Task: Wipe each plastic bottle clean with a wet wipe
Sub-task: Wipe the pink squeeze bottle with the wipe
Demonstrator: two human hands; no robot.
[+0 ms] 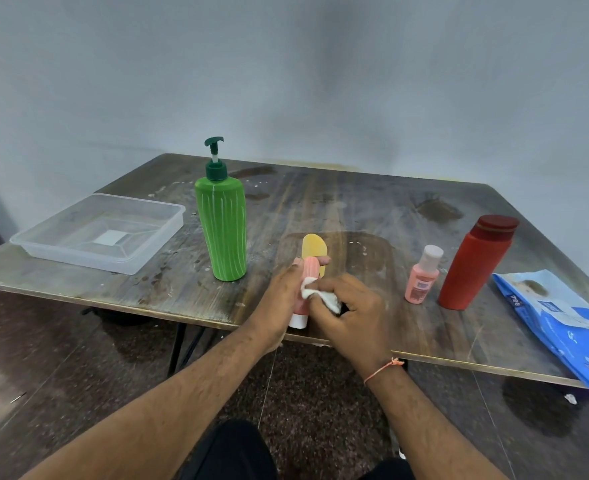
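The right hand (346, 308) has its fingers curled round a bunched white wipe (321, 294) and presses it against the side of a pink tube (305, 289). The left hand (282, 299) grips that tube from the other side, cap end toward the person, over the near edge of the table (355, 209). A yellow bottle (315, 249) lies flat just past the tube, at twelve o'clock from the hands. At eleven o'clock stands a tall green pump bottle (222, 230), and farther out at ten o'clock sits a clear plastic tray (99, 232). At three o'clock a small pink bottle (423, 275) stands upright just beside a red bottle (473, 263). Beyond these, at the table's right corner, a blue pack of wipes (563, 327) lies flat, hanging partly over the edge.
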